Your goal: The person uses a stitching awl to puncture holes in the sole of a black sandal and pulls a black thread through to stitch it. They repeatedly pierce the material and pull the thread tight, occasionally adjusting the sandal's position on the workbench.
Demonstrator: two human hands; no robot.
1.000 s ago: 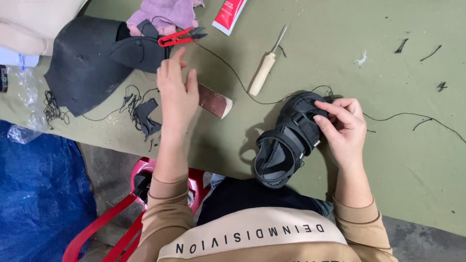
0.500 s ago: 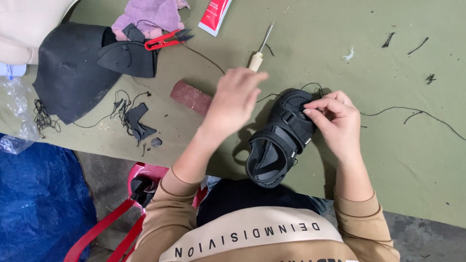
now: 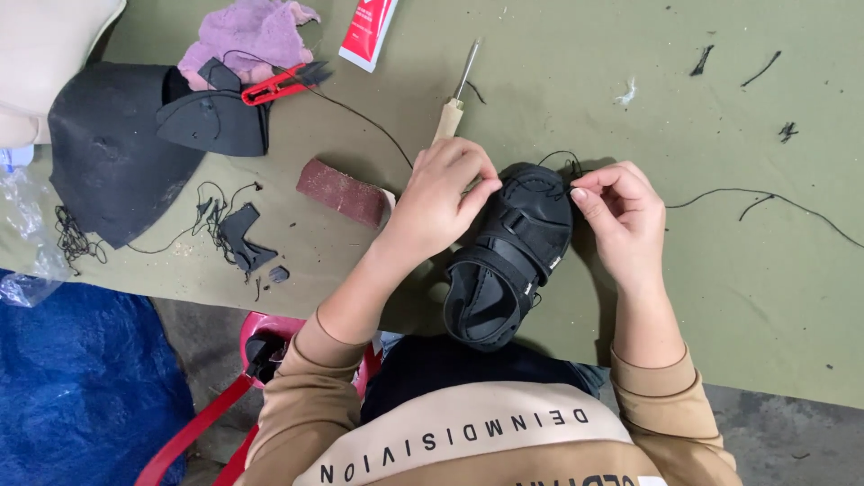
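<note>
A small black sandal (image 3: 509, 256) with straps lies on the olive-green table (image 3: 630, 108), its toe pointing away from me. My left hand (image 3: 444, 196) has its fingers pinched together at the sandal's toe, on its left edge. My right hand (image 3: 621, 216) grips the toe from the right side. A black thread (image 3: 765, 200) runs from the toe out to the right across the table. A wooden-handled awl (image 3: 455, 101) lies just beyond my left hand.
A reddish-brown block (image 3: 342, 192) lies left of my left hand. Further left are black rubber sheets (image 3: 117, 162), black scraps (image 3: 238, 236), red snips (image 3: 279, 85), a pink cloth (image 3: 247, 31) and a red-and-white tube (image 3: 367, 31). A blue tarp (image 3: 81, 387) and red stool (image 3: 261, 360) are below the table edge.
My left hand has come from the far left, near the snips and block, across to the sandal's toe. My right hand has stayed on the sandal.
</note>
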